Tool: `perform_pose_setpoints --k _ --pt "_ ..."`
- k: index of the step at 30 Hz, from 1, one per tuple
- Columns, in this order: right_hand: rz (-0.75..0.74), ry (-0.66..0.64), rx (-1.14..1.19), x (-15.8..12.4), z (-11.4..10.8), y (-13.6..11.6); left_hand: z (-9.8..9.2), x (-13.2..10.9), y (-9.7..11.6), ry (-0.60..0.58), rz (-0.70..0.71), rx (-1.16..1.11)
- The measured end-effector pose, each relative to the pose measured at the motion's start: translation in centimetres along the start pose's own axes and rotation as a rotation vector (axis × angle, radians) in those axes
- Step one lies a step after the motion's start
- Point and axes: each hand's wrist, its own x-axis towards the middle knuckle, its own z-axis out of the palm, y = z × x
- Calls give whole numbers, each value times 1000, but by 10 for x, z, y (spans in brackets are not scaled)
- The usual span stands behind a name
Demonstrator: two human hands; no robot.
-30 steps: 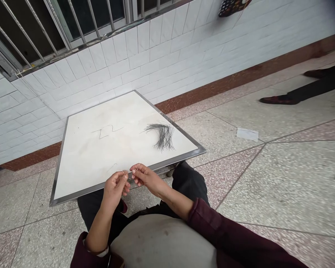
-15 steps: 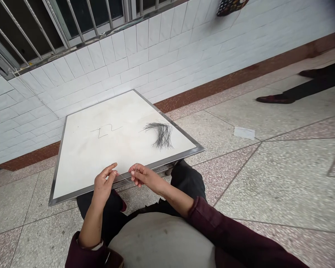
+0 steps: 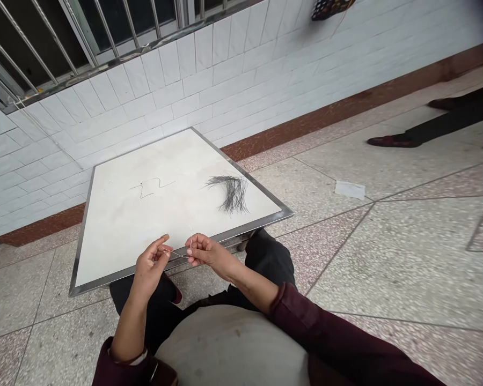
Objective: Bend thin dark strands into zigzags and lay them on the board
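Observation:
Over the near edge of a white board [image 3: 116, 230] with a grey metal rim, a thin pale wire-like strand [image 3: 180, 255] runs between my two hands. My left hand [image 3: 149, 264] pinches its left end between thumb and fingers. My right hand [image 3: 210, 254] has thumb and fingers closed on the other part, and a short end sticks up above the fingertips. On the board's right side lies a loose bunch of dark thin strands [image 3: 234, 194]. Left of the middle rest a few bent dark strands [image 3: 143, 190].
White tiled wall [image 3: 145, 102] and a barred window [image 3: 104, 32] stand behind the board. My knees are under its near edge. A white paper [image 3: 350, 189] lies on the speckled floor to the right, near another person's shoe [image 3: 392, 141].
The strand shows more clearly between my hands, and its upper end stands higher above my right fingers. My right hand has shifted only slightly; the bunch on the board is unchanged.

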Motion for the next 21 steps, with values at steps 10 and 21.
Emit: perform_pose_setpoints --k 10,21 --pt "-103 7 -111 1 1 3 4 2 -1 94 -106 -26" --pt "-393 222 -762 3 -1 29 1 20 -2 7 -356 78"
